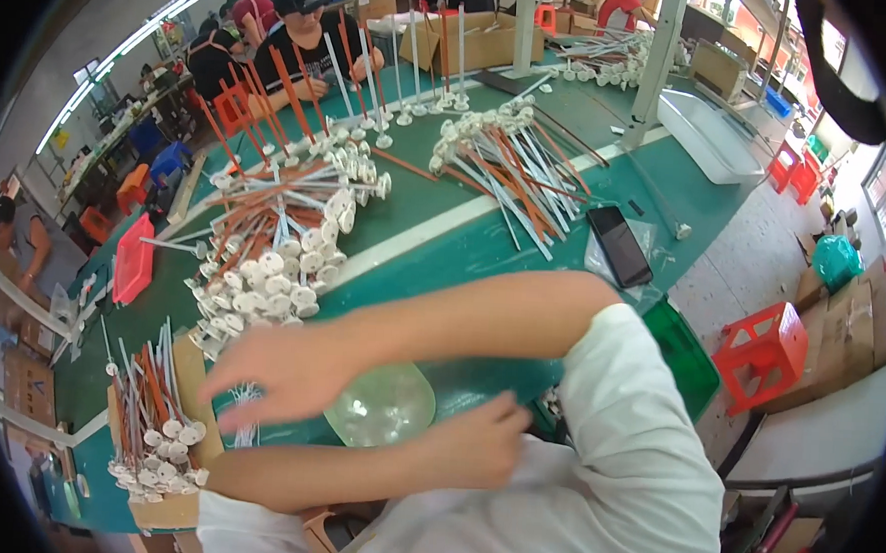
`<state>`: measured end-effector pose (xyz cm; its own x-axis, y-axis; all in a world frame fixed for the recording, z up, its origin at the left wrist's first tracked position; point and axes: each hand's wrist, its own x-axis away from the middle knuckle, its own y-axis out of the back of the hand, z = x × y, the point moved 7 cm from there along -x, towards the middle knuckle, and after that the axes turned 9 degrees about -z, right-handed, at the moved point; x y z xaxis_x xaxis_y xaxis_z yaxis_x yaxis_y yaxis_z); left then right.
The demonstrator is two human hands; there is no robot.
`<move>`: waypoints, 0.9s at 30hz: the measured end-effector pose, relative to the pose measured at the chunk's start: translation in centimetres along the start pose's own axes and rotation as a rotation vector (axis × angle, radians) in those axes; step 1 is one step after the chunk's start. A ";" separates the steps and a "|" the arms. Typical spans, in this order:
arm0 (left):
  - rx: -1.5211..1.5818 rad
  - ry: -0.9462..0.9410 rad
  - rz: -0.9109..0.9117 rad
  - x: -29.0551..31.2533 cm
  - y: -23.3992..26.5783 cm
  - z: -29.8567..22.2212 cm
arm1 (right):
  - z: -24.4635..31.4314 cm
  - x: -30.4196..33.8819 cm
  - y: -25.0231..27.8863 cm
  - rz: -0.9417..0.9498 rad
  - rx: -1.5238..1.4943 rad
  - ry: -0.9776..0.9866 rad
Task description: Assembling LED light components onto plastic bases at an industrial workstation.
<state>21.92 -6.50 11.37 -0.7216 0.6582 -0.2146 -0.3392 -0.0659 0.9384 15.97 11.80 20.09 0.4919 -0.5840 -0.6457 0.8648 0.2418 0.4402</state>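
Green bench piled with white-capped sticks; right hand reaches, fingers spread, toward ten o'clock (arms crossed), left hand pinches clear balloon steady.

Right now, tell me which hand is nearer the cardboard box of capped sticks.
Right. The right hand reaches across, just beside the cardboard box; left hand lies farther right.

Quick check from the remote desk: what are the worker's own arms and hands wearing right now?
Both hands are bare: no gloves, rings or watch visible on the left hand or the right hand. The forearms are uncovered too. The person wears a white short-sleeved shirt, with a loose, creased sleeve ending above the elbow. The left hand is motion-blurred, so fine detail is unclear.
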 end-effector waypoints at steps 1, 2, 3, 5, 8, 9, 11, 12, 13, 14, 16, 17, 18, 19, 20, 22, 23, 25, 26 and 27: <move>0.054 0.039 -0.120 -2.1 0.6 -0.5 | 0.5 -0.2 -3.5 0.110 -0.134 -0.030; 0.113 0.087 -0.244 -3.7 1.2 -1.1 | 0.4 0.4 -5.2 0.131 -0.191 -0.038; 0.110 0.165 -0.163 -4.9 0.4 -2.0 | 0.0 1.5 -7.0 0.211 -0.221 -0.079; 0.102 0.302 -0.111 -7.3 -2.9 -4.5 | -0.1 3.8 -9.8 0.294 -0.313 -0.165; 0.145 0.468 -0.174 -5.2 -4.1 -6.6 | 1.9 5.9 -8.9 0.300 -0.294 -0.225; 0.189 0.496 -0.226 -3.5 -2.6 -6.2 | 1.9 6.8 -9.3 0.334 -0.329 -0.236; 0.246 0.507 -0.343 0.6 0.6 -4.9 | 1.6 7.6 -8.9 0.325 -0.393 -0.299; 0.265 0.524 -0.408 3.0 1.7 -4.3 | 1.4 7.9 -8.3 0.304 -0.451 -0.355; 0.276 0.514 -0.463 5.6 3.0 -4.4 | 0.9 8.2 -7.0 0.223 -0.323 -0.414; 0.195 0.599 -0.542 9.0 4.4 -4.5 | 0.8 9.1 -5.1 0.123 -0.168 -0.485; -0.094 0.899 -0.610 17.4 6.7 -5.4 | 1.1 11.7 -0.8 -0.162 0.380 -0.408; -0.319 1.025 -0.661 21.4 7.4 -5.9 | 1.4 13.8 1.7 -0.268 0.593 -0.416; -0.379 1.200 -0.444 25.0 7.5 -6.1 | 0.8 17.8 4.7 -0.512 0.628 -0.564; -0.476 1.385 -0.497 29.0 7.2 -6.2 | -0.2 22.8 7.2 -0.757 0.652 -0.700; -0.584 1.577 -0.538 32.0 6.7 -6.4 | -0.4 26.5 8.9 -0.898 0.694 -0.759; -0.581 1.682 -0.546 33.7 6.0 -6.5 | -1.0 32.3 10.4 -1.101 0.743 -0.824; -0.549 1.800 -0.564 35.0 5.5 -6.6 | -1.0 34.2 10.8 -1.164 0.768 -0.834; -0.439 1.836 -0.563 35.7 3.6 -5.8 | -1.2 35.7 10.5 -1.167 0.824 -0.807; -0.402 1.831 -0.586 35.8 3.3 -5.4 | -1.1 35.9 10.2 -1.156 0.874 -0.818; -0.449 1.813 -0.576 36.1 3.0 -5.1 | -0.8 35.7 9.9 -1.105 0.941 -0.843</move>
<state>-8.24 13.22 5.08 -0.0531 -0.7364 -0.6744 -0.6155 -0.5077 0.6028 42.19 -6.01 0.93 -0.7265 -0.4445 -0.5241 0.2242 -0.8742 0.4306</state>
